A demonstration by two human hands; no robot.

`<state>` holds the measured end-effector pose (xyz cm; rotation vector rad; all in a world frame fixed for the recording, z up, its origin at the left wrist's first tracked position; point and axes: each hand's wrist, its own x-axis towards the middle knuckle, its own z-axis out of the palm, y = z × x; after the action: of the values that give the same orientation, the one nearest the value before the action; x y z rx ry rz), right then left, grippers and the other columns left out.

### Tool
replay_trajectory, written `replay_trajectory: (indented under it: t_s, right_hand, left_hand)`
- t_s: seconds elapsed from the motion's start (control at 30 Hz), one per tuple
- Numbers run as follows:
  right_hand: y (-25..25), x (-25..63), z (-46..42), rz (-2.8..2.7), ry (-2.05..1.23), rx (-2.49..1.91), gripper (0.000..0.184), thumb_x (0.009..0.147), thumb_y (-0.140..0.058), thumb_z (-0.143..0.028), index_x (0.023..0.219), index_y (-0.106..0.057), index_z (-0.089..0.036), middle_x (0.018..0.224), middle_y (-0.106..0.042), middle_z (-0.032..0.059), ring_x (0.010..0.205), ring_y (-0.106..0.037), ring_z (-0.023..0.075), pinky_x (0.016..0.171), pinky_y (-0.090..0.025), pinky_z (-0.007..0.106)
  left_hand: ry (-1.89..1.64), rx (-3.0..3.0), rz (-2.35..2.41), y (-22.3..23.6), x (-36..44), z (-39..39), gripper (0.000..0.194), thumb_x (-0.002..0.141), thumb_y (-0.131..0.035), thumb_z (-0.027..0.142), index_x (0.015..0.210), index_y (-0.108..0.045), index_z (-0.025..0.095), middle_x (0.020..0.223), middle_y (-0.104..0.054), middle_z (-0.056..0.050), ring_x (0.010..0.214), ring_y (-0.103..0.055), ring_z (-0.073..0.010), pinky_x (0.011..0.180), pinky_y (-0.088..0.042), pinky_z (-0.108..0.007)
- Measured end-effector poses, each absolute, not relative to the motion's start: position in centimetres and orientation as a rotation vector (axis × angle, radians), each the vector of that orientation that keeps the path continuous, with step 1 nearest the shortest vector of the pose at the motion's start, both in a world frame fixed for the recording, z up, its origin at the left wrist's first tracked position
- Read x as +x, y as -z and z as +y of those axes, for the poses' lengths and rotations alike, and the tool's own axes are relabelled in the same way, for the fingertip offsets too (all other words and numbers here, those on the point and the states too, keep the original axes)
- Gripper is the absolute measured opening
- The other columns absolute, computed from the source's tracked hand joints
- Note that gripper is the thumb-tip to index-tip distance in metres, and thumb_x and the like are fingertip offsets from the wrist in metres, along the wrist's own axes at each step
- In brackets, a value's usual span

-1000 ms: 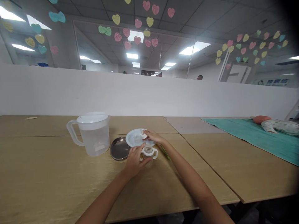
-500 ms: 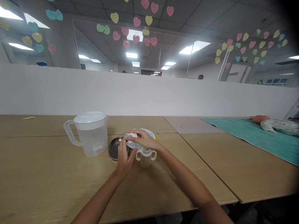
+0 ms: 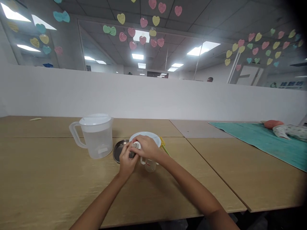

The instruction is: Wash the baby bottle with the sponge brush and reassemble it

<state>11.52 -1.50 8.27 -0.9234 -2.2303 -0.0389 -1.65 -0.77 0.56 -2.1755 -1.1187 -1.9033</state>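
Both my hands meet above the table around a white bottle nipple collar point(image 3: 137, 145) with a translucent part in it. My left hand point(image 3: 127, 160) pinches it from the left. My right hand point(image 3: 148, 147) grips it from above and the right, with its fingers curled over. Just below the right hand stands a clear baby bottle point(image 3: 150, 166) with white side handles; its neck is hidden by that hand. A round steel dish point(image 3: 117, 154) lies beside and partly behind my left hand. Behind my hands is a white plate point(image 3: 145, 133), partly covered by them.
A lidded clear pitcher point(image 3: 99, 143) holding liquid stands to the left. A yellow-green slender item point(image 3: 164, 145) lies right of the plate. At the far right, a teal cloth point(image 3: 244, 139) carries a doll-like figure point(image 3: 287, 130). A white partition point(image 3: 153, 99) runs behind the table.
My hands have closed in on the collar, and my right hand has turned and come lower, now covering the bottle's top. The view has shifted slightly.
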Motion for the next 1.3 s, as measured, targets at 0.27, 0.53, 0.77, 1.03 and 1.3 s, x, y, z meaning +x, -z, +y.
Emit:
replay_trajectory:
  t_s: [0.27, 0.53, 0.77, 1.03, 1.3]
  right_hand:
    - [-8.0, 12.7, -0.4, -2.268, 0.189, -0.920, 0.030, 0.090, -0.042, -0.043, 0.087, -0.062, -0.020, 0.074, -0.064, 0.0022, 0.067, -0.054, 0.0126, 0.060, -0.028, 0.023]
    - [-9.5, 13.2, -1.4, -2.197, -0.003, -0.876, 0.036, 0.087, -0.045, -0.047, 0.070, -0.061, -0.019, 0.062, -0.055, -0.0016, 0.058, -0.044, 0.0092, 0.056, -0.026, 0.022]
    - [-9.0, 13.2, 0.3, -1.889, -0.676, -0.813, 0.040, 0.082, -0.046, -0.051, 0.076, -0.063, -0.016, 0.068, -0.059, -0.0008, 0.066, -0.051, 0.0117, 0.060, -0.037, 0.021]
    - [-6.1, 16.0, 5.0, -1.938, -0.135, -1.526, 0.028, 0.079, -0.051, -0.039, 0.068, -0.064, -0.016, 0.074, -0.064, 0.0065, 0.073, -0.055, 0.0166, 0.067, -0.037, 0.026]
    - [-3.3, 16.7, 6.3, -2.069, -0.154, -1.729, 0.028, 0.061, -0.065, -0.020, 0.089, -0.065, -0.021, 0.084, -0.068, 0.0040, 0.085, -0.058, 0.0206, 0.078, -0.036, 0.031]
  left_hand:
    - [1.879, -2.113, -1.054, -0.8, -1.2, -1.1, 0.032, 0.077, -0.060, 0.033, 0.106, -0.058, 0.019, 0.099, -0.060, -0.006, 0.094, -0.057, -0.0194, 0.085, -0.046, -0.032]
    - [1.850, -2.095, -1.026, -0.3, -1.2, -1.1, 0.038, 0.078, -0.059, 0.034, 0.114, -0.055, 0.021, 0.103, -0.061, -0.007, 0.097, -0.057, -0.0204, 0.089, -0.046, -0.035]
    - [1.843, -2.158, -1.174, -0.5, -1.4, -0.3, 0.046, 0.081, -0.054, 0.036, 0.125, -0.047, 0.024, 0.115, -0.057, -0.008, 0.106, -0.053, -0.0219, 0.094, -0.042, -0.038]
    - [1.595, -2.201, -1.642, 0.6, -2.3, 2.2, 0.041, 0.075, -0.057, 0.045, 0.108, -0.057, 0.021, 0.109, -0.062, -0.009, 0.106, -0.051, -0.0281, 0.091, -0.035, -0.048]
    - [1.432, -2.087, -1.646, 1.6, -1.2, 3.2, 0.040, 0.079, -0.052, 0.042, 0.114, -0.057, 0.022, 0.120, -0.057, -0.012, 0.116, -0.042, -0.0331, 0.098, -0.015, -0.061]
